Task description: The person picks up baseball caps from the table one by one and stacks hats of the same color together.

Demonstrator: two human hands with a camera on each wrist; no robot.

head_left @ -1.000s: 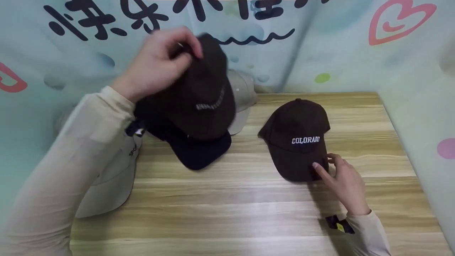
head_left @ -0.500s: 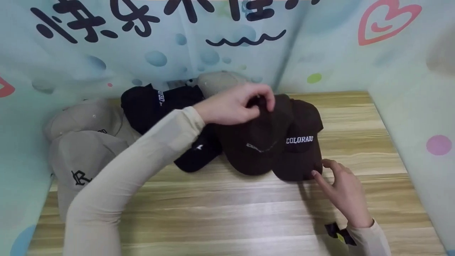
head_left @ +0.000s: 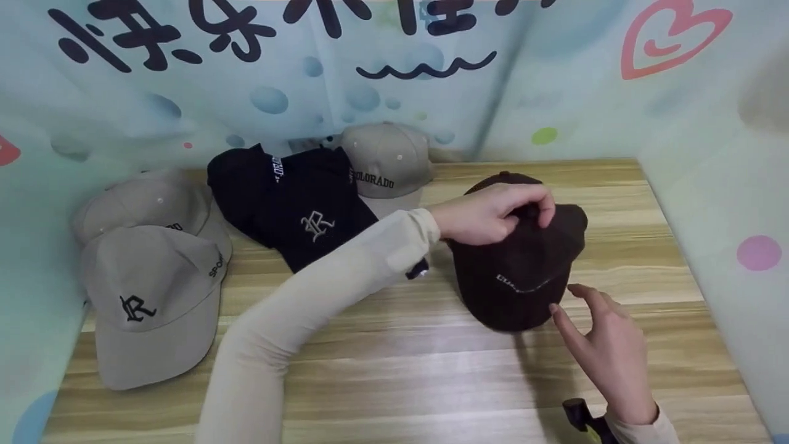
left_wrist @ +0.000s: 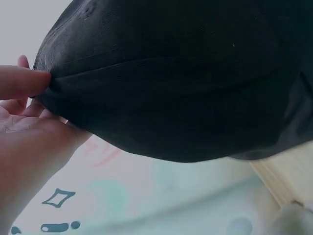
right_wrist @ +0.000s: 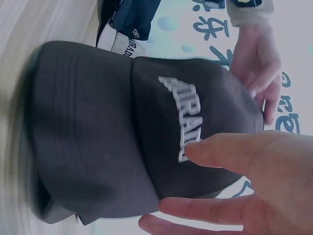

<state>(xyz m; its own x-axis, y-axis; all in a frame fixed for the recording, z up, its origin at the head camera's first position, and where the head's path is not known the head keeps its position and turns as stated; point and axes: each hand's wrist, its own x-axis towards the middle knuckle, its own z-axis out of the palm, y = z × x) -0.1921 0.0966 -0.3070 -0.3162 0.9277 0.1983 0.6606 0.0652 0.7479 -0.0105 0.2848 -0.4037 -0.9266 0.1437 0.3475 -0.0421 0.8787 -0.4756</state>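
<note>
My left hand (head_left: 493, 213) pinches the top of a dark brown baseball cap (head_left: 518, 302) with white lettering, and its thumb and fingers grip the cloth (left_wrist: 146, 93) in the left wrist view. Beneath and behind this cap is a second dark brown cap (head_left: 502, 178), mostly covered. My right hand (head_left: 607, 351) is beside the brim, thumb and fingers apart, holding nothing. From the right wrist, the lettered front of the held cap (right_wrist: 151, 112) lies close to the right thumb and fingers; whether they touch it I cannot tell.
At the left lie two overlapping grey caps, the front one (head_left: 154, 290) marked with an R. Dark navy caps (head_left: 308, 209) overlap behind my left sleeve, with another grey cap (head_left: 385, 160) at the back. A printed curtain (head_left: 370, 61) borders the wood-grain table (head_left: 400, 394).
My left hand has carried the brown cap rightward and down from the navy caps, over the other brown cap. The right hand has drawn slightly away from the lower cap's brim.
</note>
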